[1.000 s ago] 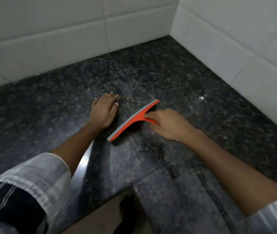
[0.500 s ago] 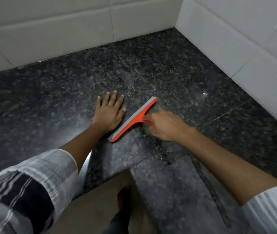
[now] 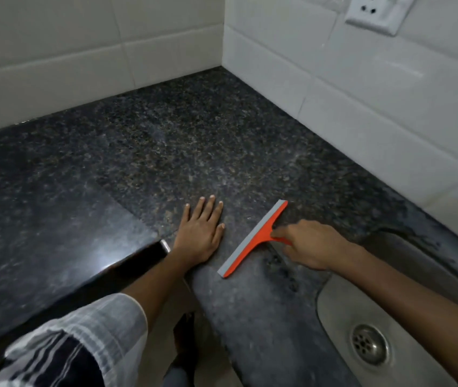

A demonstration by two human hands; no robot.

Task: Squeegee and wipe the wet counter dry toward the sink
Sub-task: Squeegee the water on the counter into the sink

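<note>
Head view: orange squeegee (image 3: 253,239) on the dark granite worktop (image 3: 166,152), blade slanting, handle clamped in the right grip (image 3: 310,244). Left grip (image 3: 201,233) flat, fingers apart, just beside the blade. Sink (image 3: 342,311) near, lower right, under the right forearm.

squeegee (image 3: 253,239) on counter (image 3: 166,152), left of sink (image 3: 342,305), socket (image 3: 375,12) behind
</note>
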